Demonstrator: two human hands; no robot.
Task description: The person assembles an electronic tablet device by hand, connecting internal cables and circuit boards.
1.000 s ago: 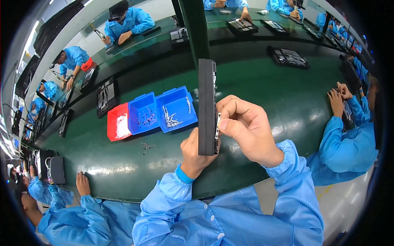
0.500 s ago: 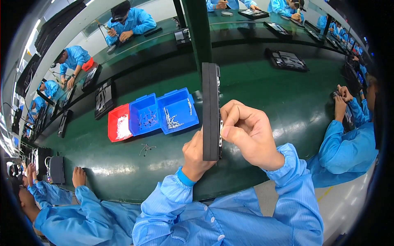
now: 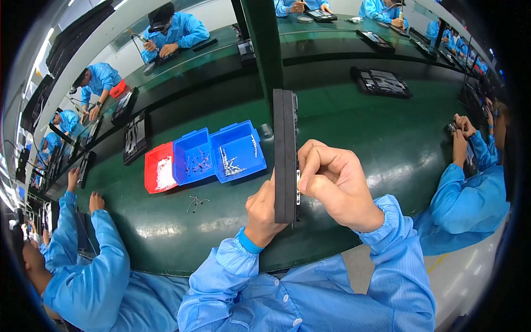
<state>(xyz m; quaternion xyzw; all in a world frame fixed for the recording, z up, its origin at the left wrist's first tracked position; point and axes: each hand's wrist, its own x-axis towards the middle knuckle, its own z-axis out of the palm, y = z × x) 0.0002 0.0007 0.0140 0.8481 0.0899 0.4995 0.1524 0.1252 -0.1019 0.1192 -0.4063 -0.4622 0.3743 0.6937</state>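
Note:
A flat black device housing (image 3: 285, 160) is held up on edge above the green bench. My left hand (image 3: 262, 213) grips it from the left and behind, near its lower end, so most of those fingers are hidden. My right hand (image 3: 340, 191) is closed in a pinch against the housing's right side, thumb and forefinger together. Between those fingertips I cannot make out what is held. Beside them a narrow pale metallic strip (image 3: 298, 191) shows along the housing's edge. The inner side of the housing is turned mostly out of sight.
Left of the housing stand a red bin (image 3: 149, 169) of white pieces and two blue bins (image 3: 242, 131) of small parts. Loose dark-leaded parts (image 3: 197, 203) lie nearer. Another black housing (image 3: 381, 82) rests far right. A green post (image 3: 265, 50) rises behind; co-workers sit at both sides.
The housing has sunk very slightly in my hands; my right hand's pinch stays at its side. The co-worker at left has reached both arms forward toward a black housing.

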